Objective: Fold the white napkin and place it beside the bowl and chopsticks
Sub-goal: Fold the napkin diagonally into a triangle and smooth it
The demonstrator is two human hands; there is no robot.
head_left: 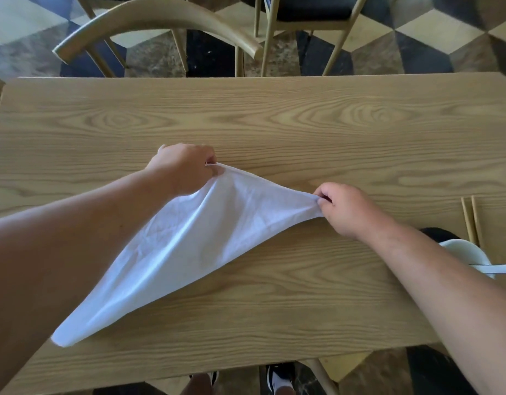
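Observation:
The white napkin [189, 243] is stretched above the wooden table [274, 118], hanging in a loose fold toward the near left edge. My left hand [183, 166] pinches one corner at the far side. My right hand [346, 208] pinches another corner to the right. The white bowl [462, 252] sits at the right, partly hidden behind my right forearm, with a white spoon [500, 268] resting in it. Two wooden chopsticks [471, 220] lie just beyond the bowl.
A curved wooden chair back [155, 27] stands beyond the table's far edge, with a second chair [311, 21] beside it. Patterned floor tiles surround the table. My shoes [277, 380] show below the near edge.

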